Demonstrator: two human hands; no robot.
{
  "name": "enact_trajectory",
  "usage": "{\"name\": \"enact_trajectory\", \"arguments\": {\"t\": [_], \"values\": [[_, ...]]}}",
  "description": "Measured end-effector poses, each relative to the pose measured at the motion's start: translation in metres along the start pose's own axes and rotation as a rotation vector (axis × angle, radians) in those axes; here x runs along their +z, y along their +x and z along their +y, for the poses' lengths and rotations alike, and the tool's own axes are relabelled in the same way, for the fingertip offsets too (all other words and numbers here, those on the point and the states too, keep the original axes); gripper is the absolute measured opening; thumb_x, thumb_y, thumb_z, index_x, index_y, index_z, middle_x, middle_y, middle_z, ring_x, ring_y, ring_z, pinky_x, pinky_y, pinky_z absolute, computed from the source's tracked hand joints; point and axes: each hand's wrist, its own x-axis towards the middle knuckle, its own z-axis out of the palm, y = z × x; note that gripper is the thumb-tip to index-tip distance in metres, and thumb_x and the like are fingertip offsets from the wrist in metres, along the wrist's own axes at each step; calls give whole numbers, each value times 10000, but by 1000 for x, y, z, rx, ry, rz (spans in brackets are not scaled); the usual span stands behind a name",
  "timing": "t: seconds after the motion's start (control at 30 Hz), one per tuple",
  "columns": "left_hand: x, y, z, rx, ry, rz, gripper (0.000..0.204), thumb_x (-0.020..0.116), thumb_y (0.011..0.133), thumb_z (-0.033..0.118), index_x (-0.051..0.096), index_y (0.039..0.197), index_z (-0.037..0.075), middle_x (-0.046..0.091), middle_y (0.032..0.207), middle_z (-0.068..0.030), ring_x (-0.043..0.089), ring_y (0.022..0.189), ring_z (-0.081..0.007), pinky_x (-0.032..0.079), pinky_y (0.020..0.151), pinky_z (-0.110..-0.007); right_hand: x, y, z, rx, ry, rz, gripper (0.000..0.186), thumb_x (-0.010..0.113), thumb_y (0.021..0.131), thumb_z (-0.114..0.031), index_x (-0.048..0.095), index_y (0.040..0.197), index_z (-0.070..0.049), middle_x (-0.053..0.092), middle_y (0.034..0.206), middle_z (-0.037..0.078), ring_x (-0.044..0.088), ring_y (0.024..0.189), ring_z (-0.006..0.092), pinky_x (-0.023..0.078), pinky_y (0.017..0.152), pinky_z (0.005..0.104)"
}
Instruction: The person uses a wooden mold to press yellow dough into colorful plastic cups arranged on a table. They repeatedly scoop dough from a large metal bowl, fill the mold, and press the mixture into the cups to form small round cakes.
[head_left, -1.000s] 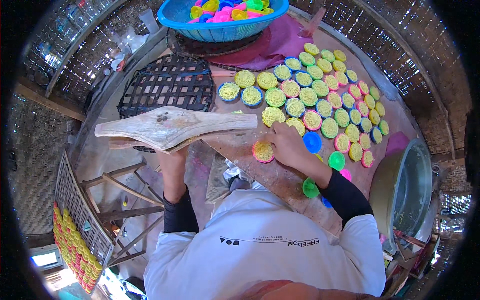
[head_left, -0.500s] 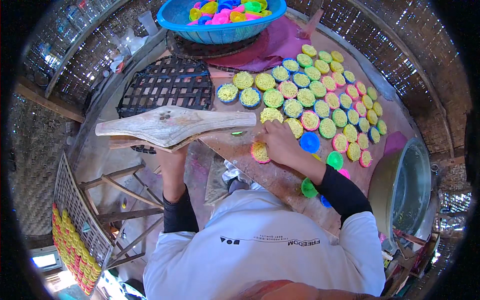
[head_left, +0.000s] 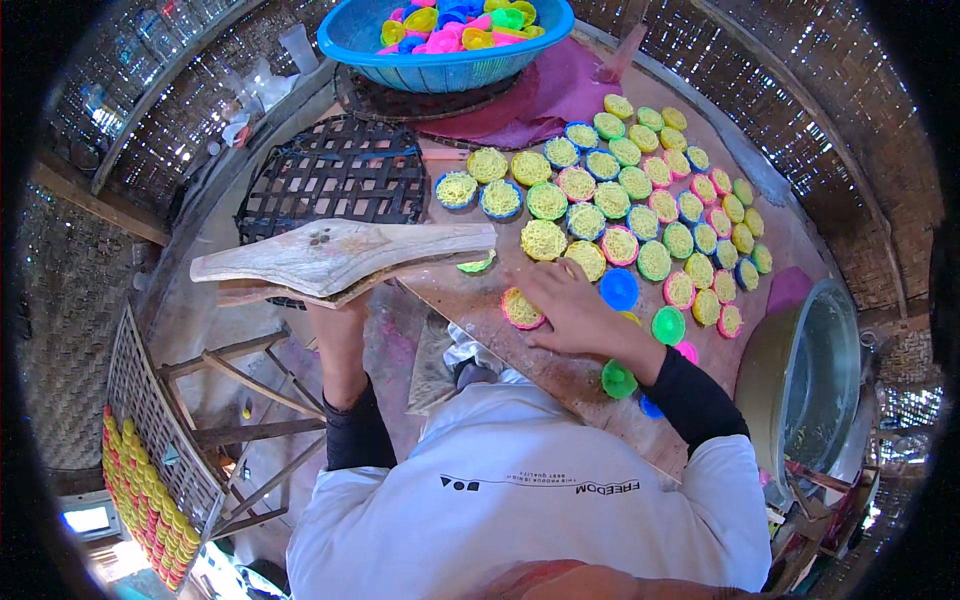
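A pale wooden press of two stacked boards [head_left: 345,250], pointed at both ends, is held up on the left. My left hand [head_left: 338,303] grips it from below, its fingers mostly hidden by the wood. Over the table, my right hand [head_left: 572,308] is open with fingers stretched out. Beside its fingertips sits a pink-rimmed cup of yellow strands [head_left: 521,309]. A green-rimmed cup with yellow strands [head_left: 478,263] shows partly behind the press's right tip. Close to my right hand stand a bare blue cup [head_left: 619,289] and bare green cups [head_left: 668,324].
Rows of strand-filled cups [head_left: 655,262] cover the table's right side. At the back, a blue basin [head_left: 445,70] holds many coloured cups. A black woven tray [head_left: 335,165] lies at left, a large tub [head_left: 800,370] stands at right, and a loaded woven rack [head_left: 170,400] leans lower left.
My right hand has moved slightly right and toward me, its fingers opening out. The press has shifted a little left, and more of the green-rimmed cup behind its tip shows.
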Motion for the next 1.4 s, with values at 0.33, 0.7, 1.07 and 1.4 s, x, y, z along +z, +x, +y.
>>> {"name": "enact_trajectory", "arguments": {"t": [0.33, 0.7, 1.07, 1.4], "values": [[-11, 4, -5, 17, 23, 82, 308, 656, 725, 52, 575, 1013, -20, 609, 984, -91, 556, 905, -199, 410, 835, -300, 0, 21, 7, -51, -97, -34, 848, 695, 658, -294, 263, 1371, -137, 511, 1184, 130, 432, 1163, 298, 154, 1045, 533], [-25, 7, -12, -151, -228, 289, 371, 648, 726, 9, 528, 1077, -1, 573, 1009, -68, 552, 873, -168, 449, 758, -271, -2, 138, 18, -95, -60, 261, 809, 703, 663, -315, 309, 1348, -141, 494, 1249, 79, 437, 1173, 265, 125, 1035, 544], [-47, -11, -26, -153, -73, 326, 365, 620, 732, -25, 526, 1085, -14, 567, 1048, -79, 534, 942, -183, 414, 844, -297, 1, 226, 76, 225, -127, 263, 844, 710, 668, -333, 267, 1359, -140, 564, 1109, 183, 524, 1055, 329, 271, 965, 550], [-40, -10, -44, 112, 216, 343, 385, 625, 763, 37, 522, 1132, -7, 565, 1118, -114, 534, 1011, -228, 391, 896, -307, -14, 226, 70, 154, 138, 483, 630, 592, 783, -367, 384, 1291, -58, 583, 1094, 163, 547, 1016, 344, 344, 924, 469]]}}
